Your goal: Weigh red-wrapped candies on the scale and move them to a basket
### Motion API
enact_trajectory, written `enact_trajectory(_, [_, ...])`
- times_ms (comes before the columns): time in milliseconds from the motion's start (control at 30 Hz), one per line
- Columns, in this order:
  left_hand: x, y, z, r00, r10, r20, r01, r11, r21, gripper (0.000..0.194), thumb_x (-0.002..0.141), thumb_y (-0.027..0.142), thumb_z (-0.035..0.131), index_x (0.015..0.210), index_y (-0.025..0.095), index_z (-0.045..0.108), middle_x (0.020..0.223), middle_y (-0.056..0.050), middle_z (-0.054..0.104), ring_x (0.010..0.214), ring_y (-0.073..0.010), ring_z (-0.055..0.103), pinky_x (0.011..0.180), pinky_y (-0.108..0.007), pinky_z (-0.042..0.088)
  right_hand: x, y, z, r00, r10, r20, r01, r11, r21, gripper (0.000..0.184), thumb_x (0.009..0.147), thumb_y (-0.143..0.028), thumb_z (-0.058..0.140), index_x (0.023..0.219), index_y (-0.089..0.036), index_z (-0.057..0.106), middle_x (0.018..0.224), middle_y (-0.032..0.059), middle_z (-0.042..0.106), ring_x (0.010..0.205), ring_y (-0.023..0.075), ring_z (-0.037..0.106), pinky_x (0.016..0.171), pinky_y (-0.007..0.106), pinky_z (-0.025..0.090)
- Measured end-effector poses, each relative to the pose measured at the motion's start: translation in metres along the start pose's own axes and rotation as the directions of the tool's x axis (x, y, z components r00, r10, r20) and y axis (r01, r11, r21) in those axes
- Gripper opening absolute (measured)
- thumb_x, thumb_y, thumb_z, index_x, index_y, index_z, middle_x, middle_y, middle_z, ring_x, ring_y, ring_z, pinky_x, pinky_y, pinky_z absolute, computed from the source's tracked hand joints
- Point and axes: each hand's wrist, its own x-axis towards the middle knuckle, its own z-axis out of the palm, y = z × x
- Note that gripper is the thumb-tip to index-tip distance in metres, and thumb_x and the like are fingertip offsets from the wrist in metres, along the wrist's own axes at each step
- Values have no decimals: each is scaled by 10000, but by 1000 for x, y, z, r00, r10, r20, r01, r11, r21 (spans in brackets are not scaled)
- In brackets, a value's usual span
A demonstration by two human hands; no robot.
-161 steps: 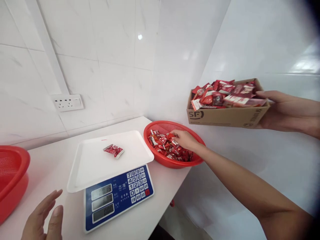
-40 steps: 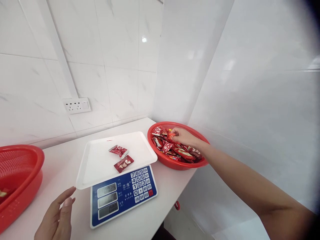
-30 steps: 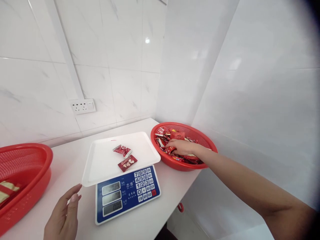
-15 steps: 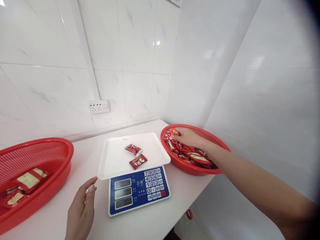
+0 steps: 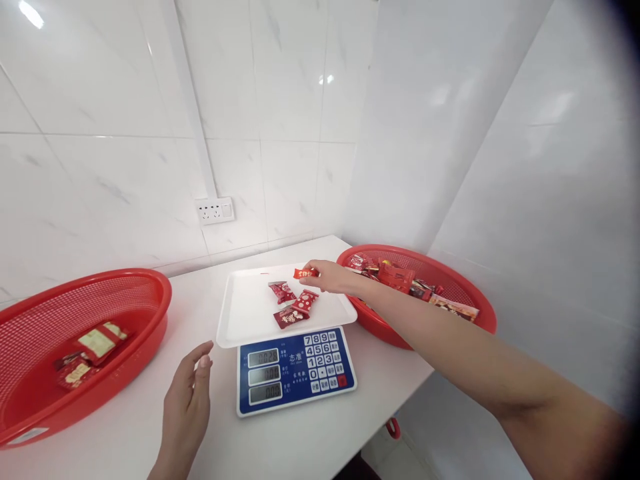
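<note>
My right hand is closed on a small red snack packet, pinched in the fingertips over the back right of a white tray. Three other wrapped packets lie close together on the tray: a red one with white marks, a polka-dotted one and a dark red one with pale lettering. The tray sits on a blue-fronted digital scale with lit number displays. My left hand, empty with fingers apart, hovers beside the tray's front left corner.
To the right stands a red mesh basket with many packets, partly hidden by my right forearm. Another red basket at the left holds a few packets. Behind the white table is a tiled wall with a socket.
My right hand has moved left from the right basket to above the tray, carrying a packet. A polka-dotted packet now lies on the tray. The view has shifted slightly left.
</note>
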Motion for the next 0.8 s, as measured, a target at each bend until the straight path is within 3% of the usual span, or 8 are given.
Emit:
enact_trajectory(100, [0,2,-2,1000,3,2,-3,1000,-14,458,815,572,353,1067,252,563,1184,-53,585,987,-249,591,860,-429,445,-2,1,-2,1000,-8,23,8,1000,-2,450,845,-474,493,1217,-221,477,1153,79,589,712,137,611,595,246,461])
enact_trajectory(267, [-2,2,-4,998,52,-20,-53,998,-39,430,843,532,353,1072,235,563,1157,-58,597,928,-216,614,787,-363,482,-42,27,-26,984,-13,-179,-43,951,-306,305,862,-339,497,1147,-248,559,1109,58,638,981,227,576,782,307,421])
enact_trajectory(400, [-5,7,-1,998,49,-40,-52,997,-63,397,856,502,359,1037,225,579,1121,-47,610,896,-195,618,779,-337,489,-90,82,-61,931,234,-279,-343,822,-455,190,861,-322,482,985,-261,613,997,67,679,839,238,607,637,315,405])
enact_trajectory(467, [-5,6,1,998,51,-39,-53,996,-72,393,857,501,361,1029,223,581,1113,-43,613,881,-187,619,786,-336,489,-107,116,-74,870,376,-318,-491,723,-487,194,846,-296,499,994,-238,610,980,100,684,821,237,614,646,323,405])
enact_trajectory(533, [-4,2,1,998,51,-43,-55,995,-84,395,856,506,364,1025,223,582,1106,-42,616,873,-181,621,793,-338,491,-117,145,-79,839,476,-263,-541,676,-501,295,799,-284,556,1081,-209,593,1021,146,673,833,249,623,665,330,417])
enact_trajectory(667, [-1,-4,2,997,46,-68,-52,995,-89,394,849,517,372,1015,228,583,1100,-42,620,873,-183,622,804,-356,496,-124,170,-71,826,563,-41,-532,752,-390,484,815,-271,482,1281,-148,441,942,129,689,754,231,645,634,291,446])
enact_trajectory(733, [-1,-3,2,996,43,-72,-49,995,-82,396,847,521,370,1011,230,583,1099,-41,621,871,-184,623,801,-355,498,-124,171,-67,829,556,-67,-536,752,-383,474,816,-286,476,1258,-117,452,858,120,693,675,228,638,582,291,438])
enact_trajectory(800, [0,-2,2,997,45,-69,-50,997,-67,404,845,527,365,1005,227,583,1085,-41,626,857,-184,630,793,-349,497,-124,169,-66,860,464,-210,-509,764,-396,388,779,-289,541,1132,-128,551,783,100,694,627,216,625,556,281,431])
